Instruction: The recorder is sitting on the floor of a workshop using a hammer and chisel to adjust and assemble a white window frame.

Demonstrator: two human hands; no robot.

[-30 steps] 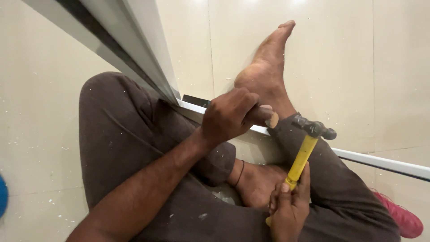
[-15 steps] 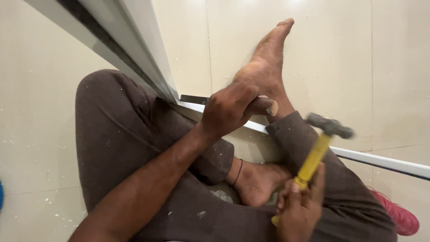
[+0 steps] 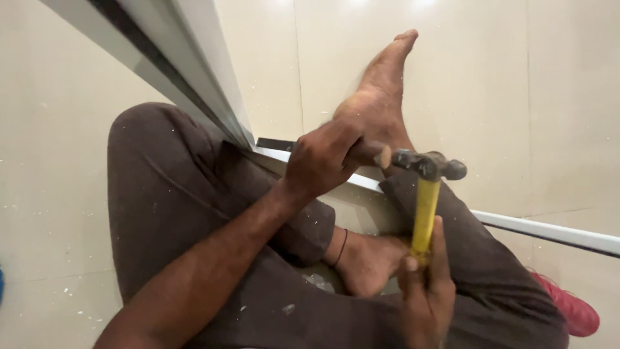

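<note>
Your left hand (image 3: 323, 161) grips a wooden-handled tool (image 3: 381, 155); your right hand (image 3: 426, 291), closed on the hammer (image 3: 426, 194), meets its end: striking underway.

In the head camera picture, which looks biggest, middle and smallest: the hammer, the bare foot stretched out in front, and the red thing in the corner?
1. Foot
2. Hammer, close to the foot in length but thinner
3. Red thing, though the picture edge cuts part of it off, so its real size is unsure

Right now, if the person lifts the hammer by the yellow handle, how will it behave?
The hammer is probably top-heavy: a dark metal head sits on a slim yellow handle. It looks stiff. The right hand holds only the low end, so the head may swing strongly.
</note>
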